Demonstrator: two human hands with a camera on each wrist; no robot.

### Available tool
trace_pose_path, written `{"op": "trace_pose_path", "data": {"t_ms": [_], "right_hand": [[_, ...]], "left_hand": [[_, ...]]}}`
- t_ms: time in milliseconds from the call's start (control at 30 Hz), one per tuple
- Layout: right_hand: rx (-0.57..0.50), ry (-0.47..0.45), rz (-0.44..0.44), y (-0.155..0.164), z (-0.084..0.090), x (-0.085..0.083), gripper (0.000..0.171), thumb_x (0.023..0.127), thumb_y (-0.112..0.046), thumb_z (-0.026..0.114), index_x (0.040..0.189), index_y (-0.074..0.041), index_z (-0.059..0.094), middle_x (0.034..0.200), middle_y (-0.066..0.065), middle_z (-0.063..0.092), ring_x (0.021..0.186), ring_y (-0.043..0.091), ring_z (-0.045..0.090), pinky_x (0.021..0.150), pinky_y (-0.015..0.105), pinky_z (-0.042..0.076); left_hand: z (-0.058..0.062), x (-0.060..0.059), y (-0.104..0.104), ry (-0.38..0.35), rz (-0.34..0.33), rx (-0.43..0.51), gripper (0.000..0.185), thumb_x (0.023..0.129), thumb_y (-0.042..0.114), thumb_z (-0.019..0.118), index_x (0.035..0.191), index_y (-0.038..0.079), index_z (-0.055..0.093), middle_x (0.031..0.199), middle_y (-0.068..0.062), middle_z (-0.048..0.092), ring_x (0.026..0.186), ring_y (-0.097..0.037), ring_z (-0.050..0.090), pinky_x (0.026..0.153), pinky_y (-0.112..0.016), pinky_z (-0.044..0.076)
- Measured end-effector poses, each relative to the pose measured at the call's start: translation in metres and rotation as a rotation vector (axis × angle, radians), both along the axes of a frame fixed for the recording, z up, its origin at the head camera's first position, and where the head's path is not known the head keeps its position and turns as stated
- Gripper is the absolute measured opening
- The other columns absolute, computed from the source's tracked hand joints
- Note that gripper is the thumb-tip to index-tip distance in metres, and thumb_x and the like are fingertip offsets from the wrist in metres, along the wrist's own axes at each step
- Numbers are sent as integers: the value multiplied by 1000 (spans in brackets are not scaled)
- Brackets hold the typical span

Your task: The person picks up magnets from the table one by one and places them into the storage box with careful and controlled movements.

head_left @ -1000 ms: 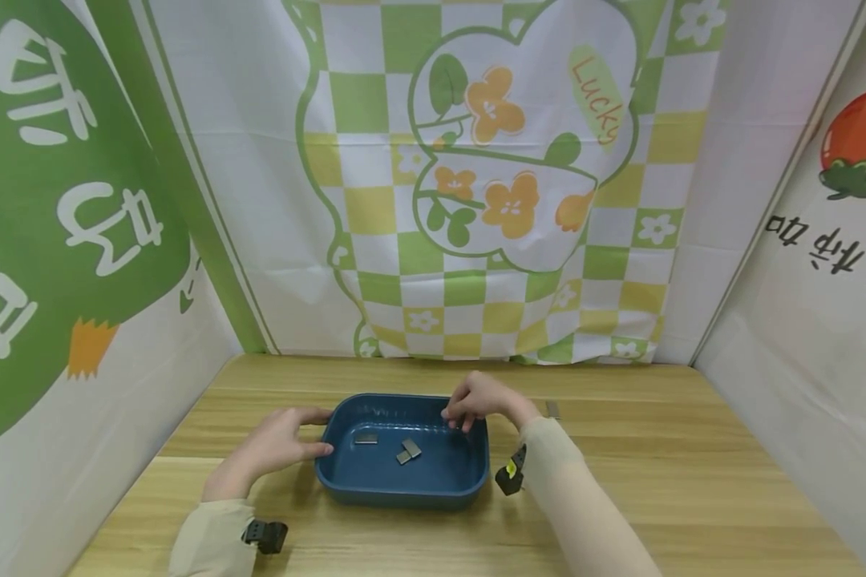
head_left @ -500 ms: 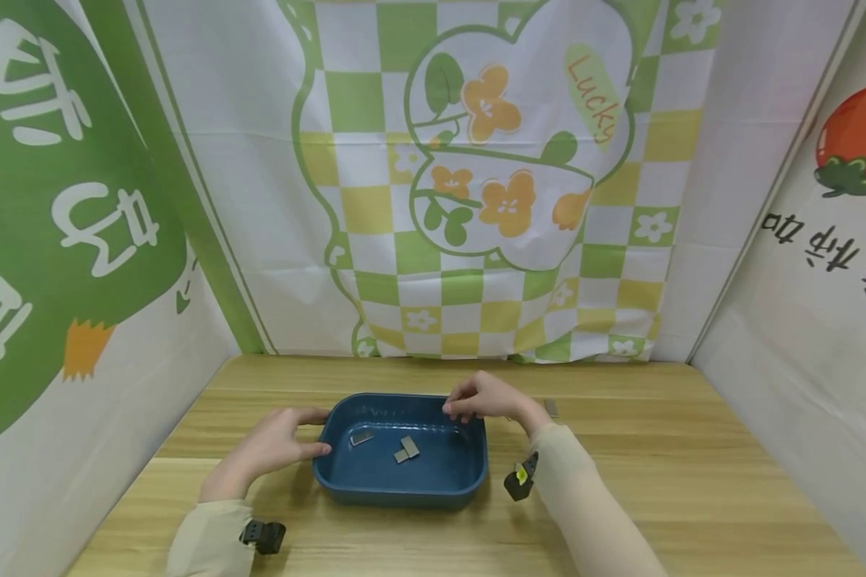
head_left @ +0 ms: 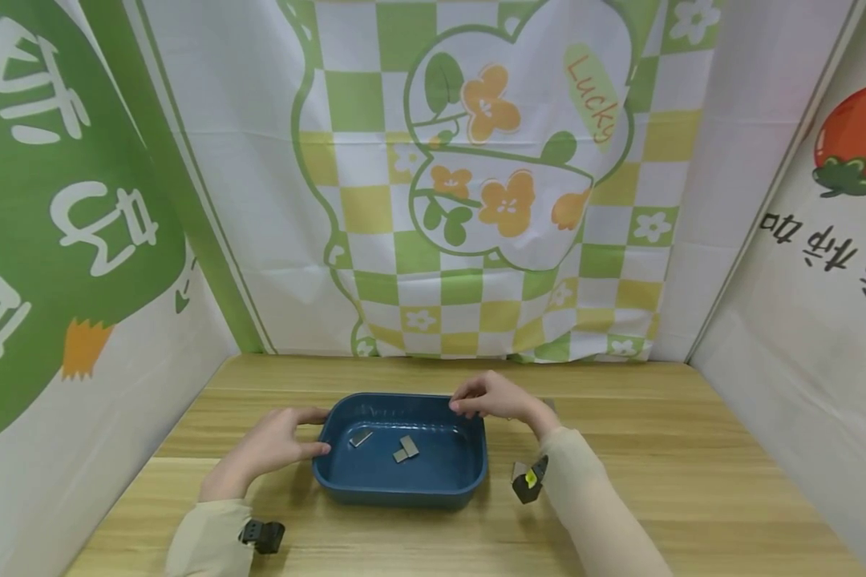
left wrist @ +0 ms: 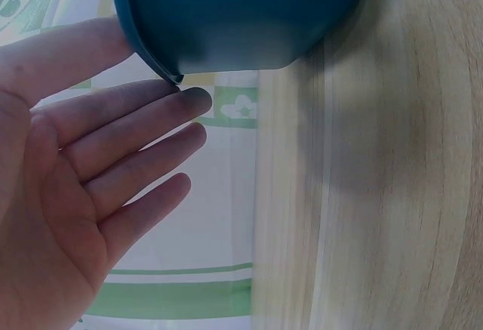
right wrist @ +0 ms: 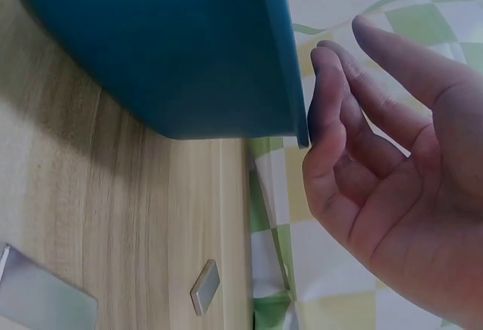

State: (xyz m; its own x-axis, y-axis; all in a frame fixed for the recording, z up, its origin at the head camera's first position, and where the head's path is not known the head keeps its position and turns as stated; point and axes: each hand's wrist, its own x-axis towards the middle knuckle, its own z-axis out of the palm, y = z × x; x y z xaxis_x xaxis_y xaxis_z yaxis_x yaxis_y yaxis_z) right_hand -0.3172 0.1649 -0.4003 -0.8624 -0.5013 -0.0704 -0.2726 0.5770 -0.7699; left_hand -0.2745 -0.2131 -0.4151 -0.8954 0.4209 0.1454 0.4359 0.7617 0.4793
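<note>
The wooden table (head_left: 621,481) stretches under both your arms, with printed cloth walls around it. The blue tray (head_left: 433,489) sits between your hands, its long axis running from one hand to the other. Your left hand (head_left: 277,441) lies with relaxed, straight fingers against the tray's left rim, holding nothing. Your right hand (head_left: 494,397) hovers at the far right corner, fingers loosely bent and empty. Three small metal plates (head_left: 404,450) lie inside the tray, below and to the left of your right hand. One more small metal plate (right wrist: 204,288) lies on the table just beyond that hand, outside the tray.
</note>
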Motion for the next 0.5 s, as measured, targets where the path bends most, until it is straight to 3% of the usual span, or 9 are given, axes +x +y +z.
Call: {"op": "trace_pose_path", "data": {"t_ms": [500], "right_hand": [[-31,32,-14,14,-2,4,28,90,-32,64,110,-13,70,96,4,71,81,14,65,82,52,54]], "left_hand": [[-1,0,0,14,-6,-2,53,79,30,75,124,5,62,119,-14,66,114,-37,58,95,-57,45]]}}
